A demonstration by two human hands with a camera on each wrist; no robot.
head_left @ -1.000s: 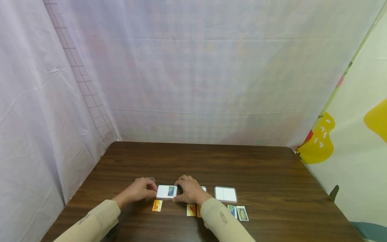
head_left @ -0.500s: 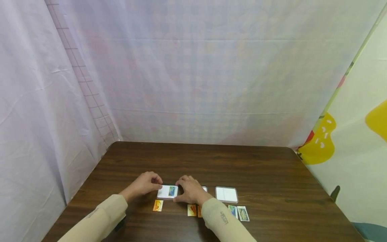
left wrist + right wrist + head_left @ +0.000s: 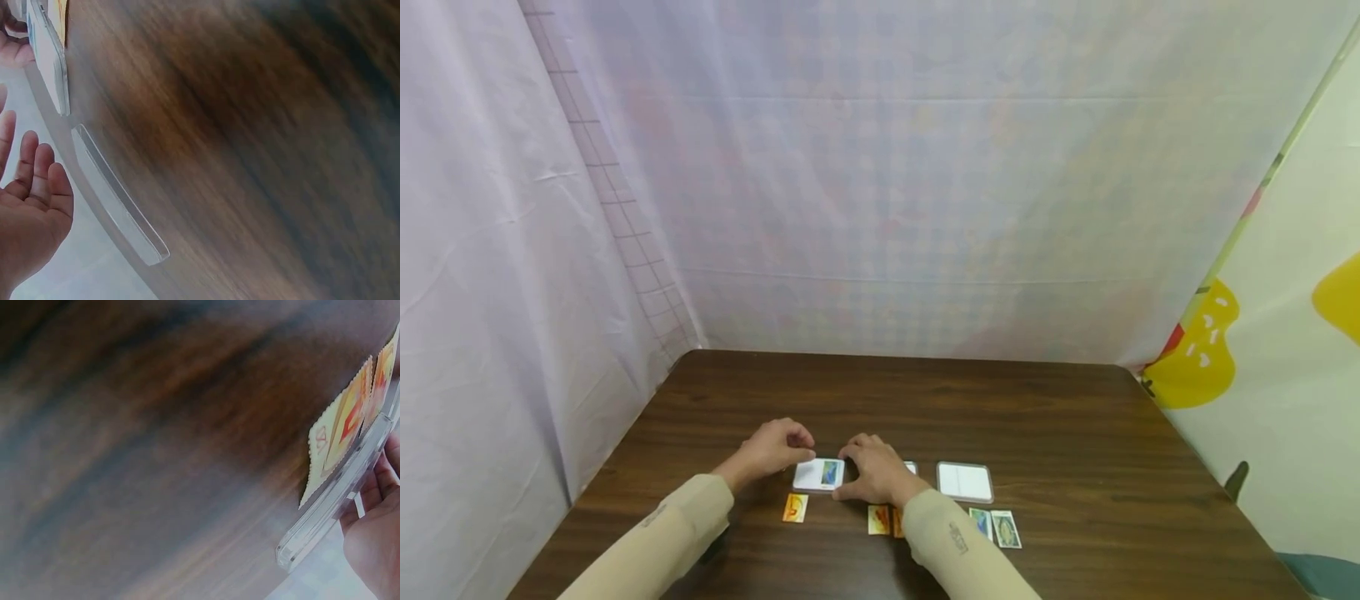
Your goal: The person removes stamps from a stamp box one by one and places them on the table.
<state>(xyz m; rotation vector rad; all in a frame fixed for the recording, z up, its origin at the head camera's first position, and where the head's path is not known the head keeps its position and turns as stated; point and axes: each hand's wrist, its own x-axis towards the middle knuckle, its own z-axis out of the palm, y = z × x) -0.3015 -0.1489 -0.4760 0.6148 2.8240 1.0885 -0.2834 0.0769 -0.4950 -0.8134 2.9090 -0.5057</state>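
On the near part of the dark wooden table (image 3: 1000,408), a clear case with a white insert and a small fish picture (image 3: 819,474) lies flat between the two hands. The right hand (image 3: 872,475) rests against the case's right edge, fingers curled around it; the right wrist view shows the fingers (image 3: 375,487) touching a clear plastic edge (image 3: 331,506), with two orange cards (image 3: 347,425) just beside it. The left hand (image 3: 772,450) sits at the case's left edge. In the left wrist view its fingers (image 3: 37,181) are straight and relaxed and hold nothing, and a separate clear plastic lid (image 3: 115,197) lies on the table near them. Whether the left fingertips touch the case cannot be told, since the head view is too small.

In front of the case, one orange card (image 3: 795,507) lies near the left forearm. A second orange pair (image 3: 880,520) lies beside the right sleeve. To the right, a second clear case with a blank white insert (image 3: 965,482) lies flat, with two fish cards (image 3: 995,527) just in front of it.
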